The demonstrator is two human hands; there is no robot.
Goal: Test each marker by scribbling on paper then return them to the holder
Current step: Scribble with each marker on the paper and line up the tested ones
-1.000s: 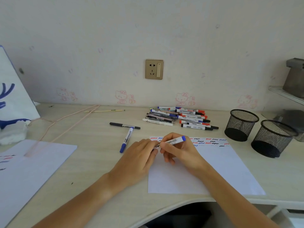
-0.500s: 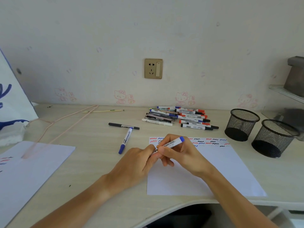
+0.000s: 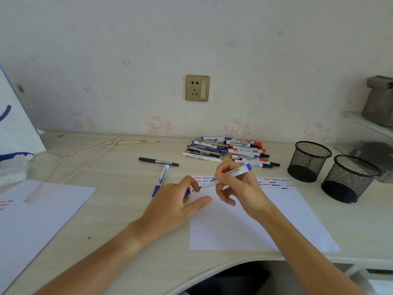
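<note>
R hand (image 3: pixel 238 186) pinches blue marker (image 3: pixel 228 175), tip at 8 o'clock on paper (image 3: pixel 276 220); L hand (image 3: pixel 176 201) pinches its cap (image 3: pixel 188 191).

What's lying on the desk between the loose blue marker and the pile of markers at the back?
Head view: only a black marker, lying crosswise at the blue marker's far end. Beyond it, bare desk up to the pile.

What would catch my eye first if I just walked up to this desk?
Probably the two hands at the centre: the right hand holds a blue marker over the white paper, while the left hand pinches what looks like its blue cap. Behind them lies a pile of markers near the wall, and two black mesh holders stand at the right.
</note>
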